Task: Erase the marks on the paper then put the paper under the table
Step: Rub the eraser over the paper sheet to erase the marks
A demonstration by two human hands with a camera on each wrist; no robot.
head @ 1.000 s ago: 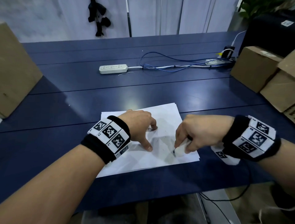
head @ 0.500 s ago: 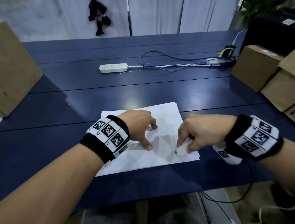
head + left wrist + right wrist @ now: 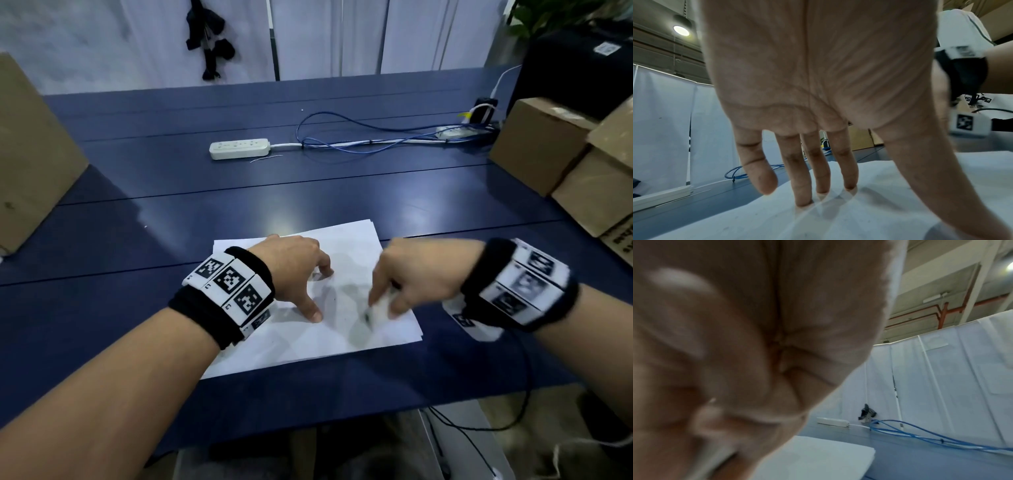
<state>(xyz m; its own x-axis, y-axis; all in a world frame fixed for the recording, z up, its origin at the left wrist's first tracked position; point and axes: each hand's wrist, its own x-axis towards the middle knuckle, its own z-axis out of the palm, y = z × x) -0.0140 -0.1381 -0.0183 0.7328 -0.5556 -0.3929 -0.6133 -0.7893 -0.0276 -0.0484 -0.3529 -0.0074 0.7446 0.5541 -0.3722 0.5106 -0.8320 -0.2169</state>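
Paper (image 3: 346,329) is lying flat near the front edge of the blue desk (image 3: 342,202), its corners slightly fanned as if more than one sheet. The left hand (image 3: 294,270) is pressing down on it with spread, straight fingertips (image 3: 803,201) and thumb, holding it in place. The right hand (image 3: 414,281), blurred, is gripping a white eraser (image 3: 378,308) between curled fingers and thumb, its darkened tip touching the paper's right part beside the left thumb. Faint specks are showing on the sheet. Farther back a power strip (image 3: 239,148) and blue cable (image 3: 359,137) are lying on the desk, with cardboard boxes (image 3: 544,144) at the right.
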